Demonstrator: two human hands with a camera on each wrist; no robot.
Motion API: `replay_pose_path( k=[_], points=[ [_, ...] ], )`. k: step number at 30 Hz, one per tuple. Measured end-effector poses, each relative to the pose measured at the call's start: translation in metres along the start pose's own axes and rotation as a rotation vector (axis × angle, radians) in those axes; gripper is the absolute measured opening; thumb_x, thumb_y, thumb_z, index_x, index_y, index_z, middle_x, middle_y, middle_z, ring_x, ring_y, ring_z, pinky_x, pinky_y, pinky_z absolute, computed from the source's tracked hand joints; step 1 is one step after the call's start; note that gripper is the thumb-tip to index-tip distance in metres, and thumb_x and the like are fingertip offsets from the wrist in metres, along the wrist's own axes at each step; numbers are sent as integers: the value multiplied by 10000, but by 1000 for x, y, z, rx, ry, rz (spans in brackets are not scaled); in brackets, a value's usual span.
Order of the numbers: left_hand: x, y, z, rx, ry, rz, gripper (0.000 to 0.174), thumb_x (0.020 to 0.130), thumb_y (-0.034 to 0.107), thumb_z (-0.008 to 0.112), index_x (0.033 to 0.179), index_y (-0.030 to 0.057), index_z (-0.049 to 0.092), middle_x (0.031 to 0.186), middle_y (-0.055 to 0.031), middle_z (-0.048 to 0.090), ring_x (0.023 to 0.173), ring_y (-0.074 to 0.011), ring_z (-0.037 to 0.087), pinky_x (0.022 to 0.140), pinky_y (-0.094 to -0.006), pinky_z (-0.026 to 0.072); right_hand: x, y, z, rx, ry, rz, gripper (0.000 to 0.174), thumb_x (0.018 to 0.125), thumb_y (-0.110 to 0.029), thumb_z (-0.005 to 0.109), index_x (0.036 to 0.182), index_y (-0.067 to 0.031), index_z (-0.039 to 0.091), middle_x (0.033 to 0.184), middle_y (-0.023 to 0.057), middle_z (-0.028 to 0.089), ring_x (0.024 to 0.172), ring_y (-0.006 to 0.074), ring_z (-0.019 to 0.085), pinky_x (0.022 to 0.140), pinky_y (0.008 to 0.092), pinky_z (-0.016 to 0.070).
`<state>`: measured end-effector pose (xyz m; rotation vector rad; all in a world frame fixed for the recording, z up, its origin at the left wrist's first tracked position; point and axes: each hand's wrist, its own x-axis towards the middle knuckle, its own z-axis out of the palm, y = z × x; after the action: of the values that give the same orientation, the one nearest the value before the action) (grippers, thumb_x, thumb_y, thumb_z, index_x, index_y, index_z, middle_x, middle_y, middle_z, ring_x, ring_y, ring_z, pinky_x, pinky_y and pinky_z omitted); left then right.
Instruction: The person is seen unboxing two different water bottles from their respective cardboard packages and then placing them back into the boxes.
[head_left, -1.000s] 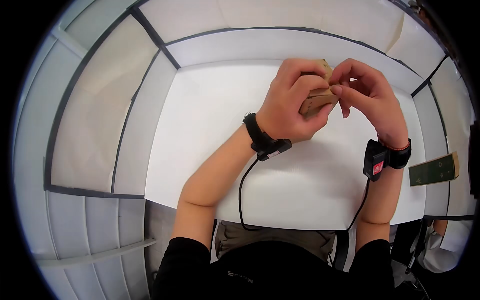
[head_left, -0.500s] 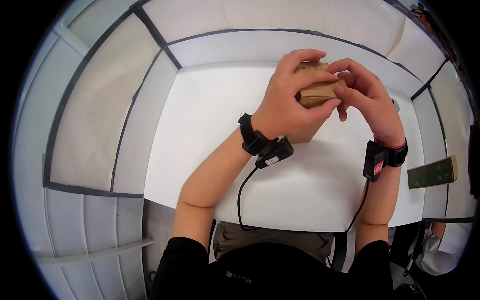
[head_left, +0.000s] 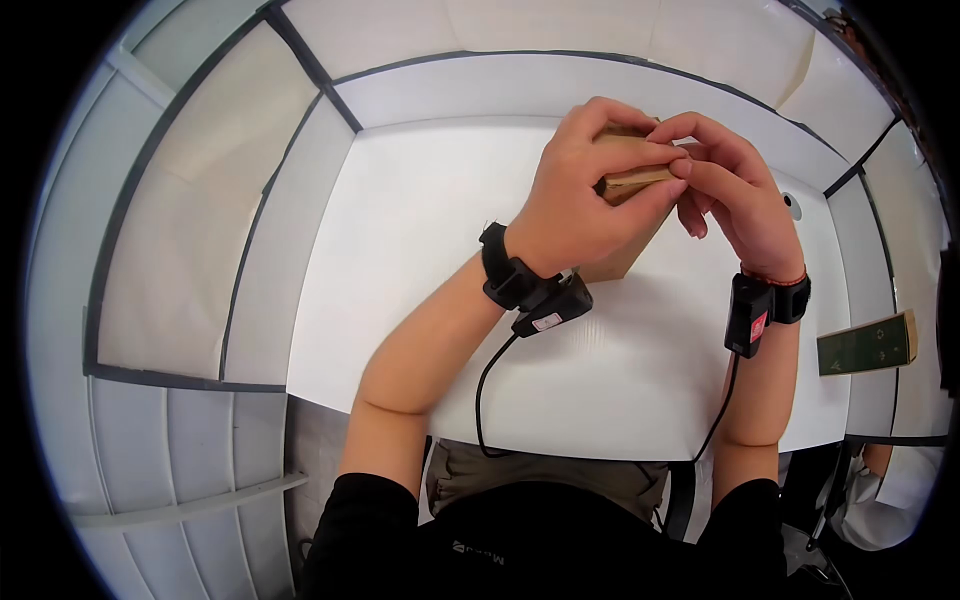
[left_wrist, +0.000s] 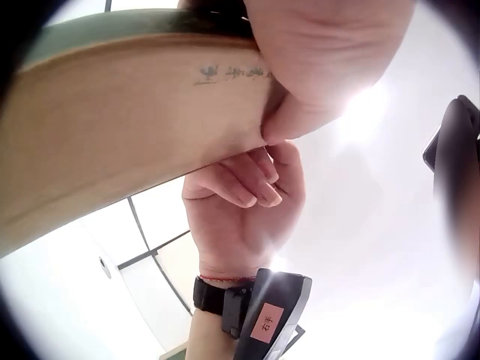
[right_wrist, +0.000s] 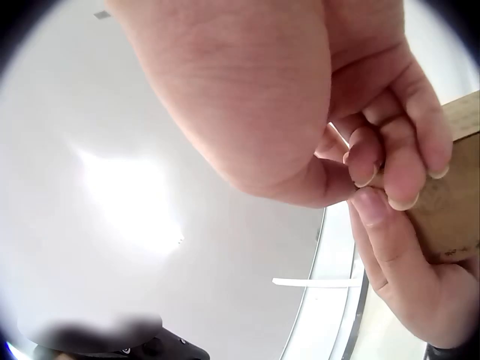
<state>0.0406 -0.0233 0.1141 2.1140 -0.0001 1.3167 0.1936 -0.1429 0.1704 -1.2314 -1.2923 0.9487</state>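
A brown cardboard box (head_left: 622,262) is held over the far part of the table; the left wrist view shows a green side above its brown face (left_wrist: 127,120). My left hand (head_left: 575,195) grips its upper end, fingers over the top and thumb on the near side. At the box's right top corner, my right hand (head_left: 745,200) pinches with thumb and index finger, close against the left fingertips. The right wrist view has the curled right fingers (right_wrist: 401,161) on the box edge, beside the left thumb (right_wrist: 390,240). The pinched part itself is mostly hidden.
A green and brown box (head_left: 866,345) stands at the right edge of the white table (head_left: 400,260). Near the right wall lies a small round white item (head_left: 791,206). Panels surround the table, and cables hang from both wrist cameras. Part of another person shows at lower right.
The box has turned so that its long face shows below my left hand. That hand has shifted up slightly, and the right fingertips have stayed by the box's corner.
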Motion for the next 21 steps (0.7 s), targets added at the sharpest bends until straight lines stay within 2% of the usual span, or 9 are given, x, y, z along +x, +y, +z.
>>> replay_pose_path(
  k=[4, 7, 13, 14, 17, 20, 21],
  points=[
    [-2, -6, 3, 88, 32, 109, 293, 781, 202, 840, 1058, 134, 772, 1178, -97, 600, 1060, -254, 635, 894, -377, 541, 0, 5, -8, 46, -89, -3, 270, 926, -138, 580, 1154, -7, 636, 830, 41, 664, 582, 84, 547, 545, 214, 438],
    [1, -4, 0, 16, -5, 65, 337, 765, 191, 846, 1082, 125, 753, 1198, -89, 589, 1062, -251, 630, 905, -375, 538, -2, 2, -6, 43, -57, 13, 285, 922, -133, 593, 1174, -3, 623, 829, 45, 662, 590, 90, 563, 548, 218, 447],
    [1, -1, -2, -54, -54, 3, 494, 699, 172, 835, 1152, 106, 648, 1273, -136, 519, 1193, -289, 543, 977, -419, 499, -2, -1, 0, -33, 18, 28, 314, 908, -132, 644, 1197, -13, 612, 719, 14, 637, 541, 81, 564, 528, 215, 433],
    [0, -5, -2, -25, -62, 54, 592, 699, 152, 838, 1230, 103, 581, 1261, -125, 520, 1182, -274, 546, 975, -407, 496, -1, -1, 3, -37, 37, 19, 320, 909, -155, 665, 1197, -21, 620, 674, 0, 614, 533, 75, 553, 518, 212, 422],
    [-3, -13, 2, -97, -38, 39, 747, 718, 133, 835, 1354, 102, 445, 1258, -122, 503, 1186, -257, 539, 971, -401, 493, 0, -2, 3, -31, 32, 13, 331, 909, -165, 678, 1208, -31, 631, 663, -6, 603, 526, 73, 542, 512, 217, 419],
    [-9, -14, 2, -115, -99, -87, 911, 736, 109, 828, 1449, 109, 261, 1268, -141, 471, 1179, -253, 532, 970, -408, 493, -1, -2, 4, -49, 43, 20, 359, 905, -162, 687, 1237, -37, 632, 657, -3, 599, 522, 74, 532, 511, 217, 414],
    [-10, -15, 4, -162, -67, -78, 932, 720, 118, 833, 1443, 100, 244, 1259, -153, 465, 1169, -271, 525, 957, -417, 496, -1, -3, 4, -58, 46, 27, 369, 903, -161, 688, 1246, -37, 627, 655, -3, 598, 522, 74, 531, 511, 217, 414]
  ],
)
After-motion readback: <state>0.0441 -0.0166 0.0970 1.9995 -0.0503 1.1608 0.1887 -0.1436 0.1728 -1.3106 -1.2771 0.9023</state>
